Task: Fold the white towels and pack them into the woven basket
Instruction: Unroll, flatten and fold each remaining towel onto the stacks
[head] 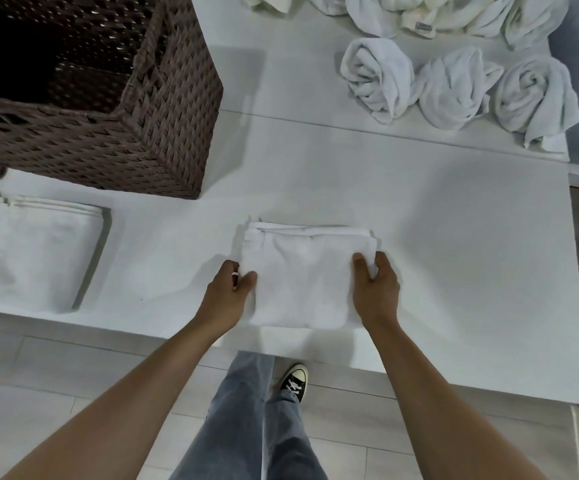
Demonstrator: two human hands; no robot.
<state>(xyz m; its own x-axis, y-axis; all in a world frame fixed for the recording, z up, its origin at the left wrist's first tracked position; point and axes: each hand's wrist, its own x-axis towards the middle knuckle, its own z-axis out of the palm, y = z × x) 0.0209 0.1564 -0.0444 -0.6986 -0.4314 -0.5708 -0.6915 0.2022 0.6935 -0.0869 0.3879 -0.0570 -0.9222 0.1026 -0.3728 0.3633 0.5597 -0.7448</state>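
We've got the folded towel [302, 275] near the desk's [454, 271] front edge, left hand [225, 296] pinching its 9 o'clock side and right hand [376, 289] pinching the 3 o'clock side, so both grips are closed on cloth. A folded stack [35, 254] sits way over at 9. Woven basket [108, 98] at 10 o'clock, rolled towels [454, 84] at 1.

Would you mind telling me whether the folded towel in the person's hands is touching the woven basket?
Apart. The head view shows bare white table between the folded towel and the woven basket.
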